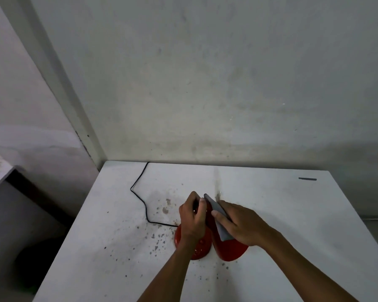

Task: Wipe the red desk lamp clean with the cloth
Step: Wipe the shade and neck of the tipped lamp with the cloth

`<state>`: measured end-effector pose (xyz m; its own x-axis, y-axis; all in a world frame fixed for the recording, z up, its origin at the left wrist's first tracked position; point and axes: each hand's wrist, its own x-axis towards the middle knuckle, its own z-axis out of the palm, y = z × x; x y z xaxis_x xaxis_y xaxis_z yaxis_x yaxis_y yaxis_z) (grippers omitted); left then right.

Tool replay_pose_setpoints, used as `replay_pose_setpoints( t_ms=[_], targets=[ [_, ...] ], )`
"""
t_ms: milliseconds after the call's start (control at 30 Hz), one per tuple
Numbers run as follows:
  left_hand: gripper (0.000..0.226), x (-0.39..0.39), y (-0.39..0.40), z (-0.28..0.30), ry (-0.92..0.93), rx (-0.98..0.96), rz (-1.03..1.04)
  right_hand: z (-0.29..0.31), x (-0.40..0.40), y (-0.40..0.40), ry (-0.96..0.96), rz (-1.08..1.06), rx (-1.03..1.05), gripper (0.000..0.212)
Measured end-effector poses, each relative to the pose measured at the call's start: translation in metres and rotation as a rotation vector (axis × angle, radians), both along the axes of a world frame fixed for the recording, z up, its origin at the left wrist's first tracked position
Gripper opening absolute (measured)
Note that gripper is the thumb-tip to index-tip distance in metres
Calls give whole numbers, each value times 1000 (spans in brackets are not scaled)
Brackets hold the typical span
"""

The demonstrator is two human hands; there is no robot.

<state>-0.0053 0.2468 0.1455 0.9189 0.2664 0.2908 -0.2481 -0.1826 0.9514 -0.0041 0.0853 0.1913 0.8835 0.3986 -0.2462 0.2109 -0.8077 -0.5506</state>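
Observation:
The red desk lamp (232, 250) stands on a white table (292, 214), its round base at the left and its red shade leaning toward me at the right. My left hand (193, 216) grips the lamp's neck from above, fingers curled round it. My right hand (238, 223) holds a folded grey cloth (219, 216) against the top of the shade, thumb on one side and fingers on the other. Both hands hide most of the neck and upper shade.
A black cord (140, 197) runs from the lamp base across the table to its back edge. Dark specks and stains (162, 234) dot the tabletop left of the lamp. A small dark strip (307, 179) lies at the far right. The wall stands right behind the table.

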Motion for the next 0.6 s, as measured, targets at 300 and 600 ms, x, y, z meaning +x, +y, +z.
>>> replay_pose_setpoints(
  t_ms=[300,600],
  targets=[
    [28,-6,-14,-5,6,40,32,4,12,-24,327,-34,42,73],
    [31,2,-10,-7,8,32,108,-22,-48,4,-514,20,-103,65]
  ],
)
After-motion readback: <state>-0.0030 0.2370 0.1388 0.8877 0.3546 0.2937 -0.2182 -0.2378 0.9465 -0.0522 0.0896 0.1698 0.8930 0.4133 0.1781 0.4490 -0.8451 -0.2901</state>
